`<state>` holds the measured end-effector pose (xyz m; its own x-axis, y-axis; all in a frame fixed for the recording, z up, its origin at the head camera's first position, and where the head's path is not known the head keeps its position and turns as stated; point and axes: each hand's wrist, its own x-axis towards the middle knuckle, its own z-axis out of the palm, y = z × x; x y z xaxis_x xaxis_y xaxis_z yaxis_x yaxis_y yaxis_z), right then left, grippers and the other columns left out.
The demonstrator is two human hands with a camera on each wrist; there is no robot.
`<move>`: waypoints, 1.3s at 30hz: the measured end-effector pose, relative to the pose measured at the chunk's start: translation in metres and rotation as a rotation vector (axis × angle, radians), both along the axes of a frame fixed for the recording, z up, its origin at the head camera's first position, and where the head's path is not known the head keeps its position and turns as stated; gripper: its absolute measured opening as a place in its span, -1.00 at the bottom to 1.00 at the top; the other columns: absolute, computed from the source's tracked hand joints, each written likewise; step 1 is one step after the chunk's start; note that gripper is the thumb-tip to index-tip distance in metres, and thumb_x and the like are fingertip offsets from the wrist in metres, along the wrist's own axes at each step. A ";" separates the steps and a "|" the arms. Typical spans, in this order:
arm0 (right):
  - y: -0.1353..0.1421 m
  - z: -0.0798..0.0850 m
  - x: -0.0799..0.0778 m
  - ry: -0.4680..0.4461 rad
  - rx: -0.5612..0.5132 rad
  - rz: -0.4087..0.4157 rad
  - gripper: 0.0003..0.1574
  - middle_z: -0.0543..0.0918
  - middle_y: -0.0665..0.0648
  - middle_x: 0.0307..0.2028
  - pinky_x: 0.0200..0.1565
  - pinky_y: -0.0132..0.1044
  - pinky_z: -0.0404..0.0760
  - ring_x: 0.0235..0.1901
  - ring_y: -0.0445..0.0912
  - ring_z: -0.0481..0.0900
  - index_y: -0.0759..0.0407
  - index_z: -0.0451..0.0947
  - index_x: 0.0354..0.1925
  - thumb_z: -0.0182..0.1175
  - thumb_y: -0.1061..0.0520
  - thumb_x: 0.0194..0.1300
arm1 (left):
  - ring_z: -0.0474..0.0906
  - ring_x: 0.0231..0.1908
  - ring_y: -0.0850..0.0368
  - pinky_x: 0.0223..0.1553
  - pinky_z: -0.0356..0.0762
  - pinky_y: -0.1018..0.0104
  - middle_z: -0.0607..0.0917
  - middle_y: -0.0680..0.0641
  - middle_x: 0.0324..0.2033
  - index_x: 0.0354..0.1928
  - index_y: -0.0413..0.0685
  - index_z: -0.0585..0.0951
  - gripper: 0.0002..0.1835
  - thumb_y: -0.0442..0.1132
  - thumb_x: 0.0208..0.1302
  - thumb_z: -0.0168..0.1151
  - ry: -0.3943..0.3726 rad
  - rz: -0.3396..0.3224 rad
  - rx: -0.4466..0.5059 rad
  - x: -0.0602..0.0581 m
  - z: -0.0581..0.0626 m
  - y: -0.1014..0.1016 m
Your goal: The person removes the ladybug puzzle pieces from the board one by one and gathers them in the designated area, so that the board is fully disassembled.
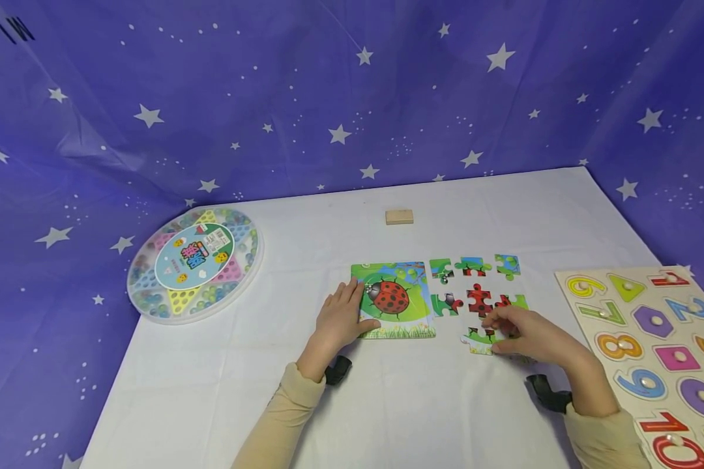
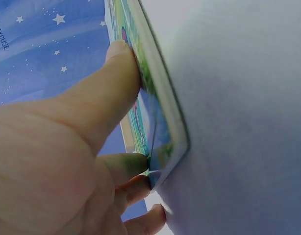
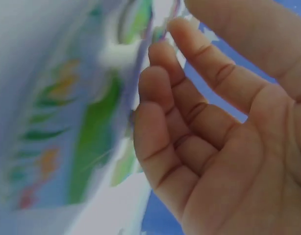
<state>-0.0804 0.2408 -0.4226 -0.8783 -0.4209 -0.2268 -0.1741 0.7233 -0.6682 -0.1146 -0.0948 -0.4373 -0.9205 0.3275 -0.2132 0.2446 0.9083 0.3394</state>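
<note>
A square puzzle board [image 1: 396,303] with a ladybug picture lies flat on the white table. My left hand [image 1: 341,314] rests along its left side, thumb over the front edge; in the left wrist view the thumb [image 2: 123,66] touches the board's face. To the right, loose jigsaw pieces lie in rows, among them a red spotted piece [image 1: 479,301]. My right hand [image 1: 525,331] is over the lower right pieces, thumb and index finger apart by a grass-patterned piece [image 1: 478,341]. In the right wrist view, its other fingers [image 3: 153,129] bend loosely beside a blurred flower-and-grass piece [image 3: 47,147].
A wooden number-and-shape board [image 1: 607,331] with knobs lies at the right. A round marble game box [image 1: 252,280] stands at the back left. Behind the puzzle sits a small wooden block [image 1: 399,217]. A purple star-patterned cloth [image 1: 305,98] hangs behind the table.
</note>
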 end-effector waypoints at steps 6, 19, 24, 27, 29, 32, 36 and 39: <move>-0.015 0.017 -0.015 0.060 -0.002 0.047 -0.65 0.48 0.00 -0.38 -0.37 -0.32 0.41 -0.38 -0.12 0.39 0.23 0.48 -0.15 0.29 0.12 0.11 | -0.11 0.33 -0.11 0.24 -0.05 -0.02 0.02 -0.15 0.36 0.38 -0.16 0.05 -0.06 0.21 0.10 0.16 0.001 -0.005 -0.005 0.000 0.000 0.000; -0.081 0.031 -0.045 0.077 0.031 0.215 -0.52 0.54 0.07 -0.24 -0.27 -0.22 0.46 -0.28 -0.10 0.49 0.26 0.45 0.02 0.25 0.08 0.16 | -0.10 0.32 -0.12 0.24 -0.04 -0.03 0.02 -0.16 0.36 0.37 -0.16 0.06 -0.02 0.22 0.04 0.21 -0.002 -0.018 -0.001 0.000 0.002 0.005; -0.117 0.028 -0.050 0.077 0.042 0.284 -0.44 0.53 0.17 -0.10 -0.14 -0.13 0.46 -0.14 0.01 0.50 0.30 0.39 0.11 0.24 0.12 0.17 | -0.10 0.32 -0.12 0.23 -0.03 -0.03 0.01 -0.16 0.36 0.38 -0.17 0.06 0.02 0.25 0.01 0.21 -0.003 -0.023 -0.015 -0.001 0.002 0.005; -0.140 0.021 -0.052 0.100 0.040 0.341 -0.53 0.54 0.15 -0.15 -0.17 -0.15 0.45 -0.19 -0.01 0.48 0.31 0.45 0.03 0.25 0.15 0.16 | -0.10 0.32 -0.12 0.23 -0.02 -0.04 0.01 -0.16 0.36 0.38 -0.16 0.05 0.03 0.26 -0.01 0.21 -0.004 -0.025 -0.027 0.000 0.003 0.004; -0.154 0.015 -0.053 0.127 0.063 0.377 -0.54 0.54 0.14 -0.19 -0.17 -0.16 0.43 -0.21 -0.02 0.46 0.30 0.47 0.00 0.26 0.13 0.15 | -0.10 0.32 -0.12 0.23 -0.02 -0.03 0.02 -0.15 0.36 0.38 -0.16 0.05 0.03 0.26 -0.01 0.21 0.000 -0.029 -0.040 0.000 0.003 0.003; -0.169 0.007 -0.054 0.170 0.125 0.400 -0.41 0.51 0.19 -0.08 -0.03 -0.11 0.37 -0.07 0.04 0.42 0.32 0.43 0.07 0.27 0.05 0.14 | -0.10 0.33 -0.11 0.23 -0.02 -0.03 0.02 -0.15 0.36 0.38 -0.15 0.05 0.03 0.27 -0.01 0.21 0.008 -0.036 -0.051 0.000 0.004 0.002; -0.176 0.001 -0.053 0.191 0.173 0.393 -0.30 0.45 0.23 0.04 0.09 -0.07 0.27 0.07 0.08 0.32 0.31 0.36 0.17 0.29 0.05 0.12 | -0.12 0.33 -0.11 0.23 -0.03 -0.04 0.01 -0.15 0.36 0.38 -0.15 0.04 0.05 0.29 -0.02 0.19 0.006 -0.040 -0.055 0.000 0.003 0.000; -0.175 0.000 -0.053 0.178 0.168 0.388 -0.29 0.42 0.23 0.05 0.08 -0.08 0.28 0.08 0.08 0.30 0.30 0.34 0.19 0.29 0.09 0.12 | -0.12 0.33 -0.11 0.24 -0.04 -0.03 0.01 -0.15 0.36 0.38 -0.14 0.03 0.06 0.29 -0.04 0.20 0.003 -0.035 -0.055 0.000 0.002 -0.001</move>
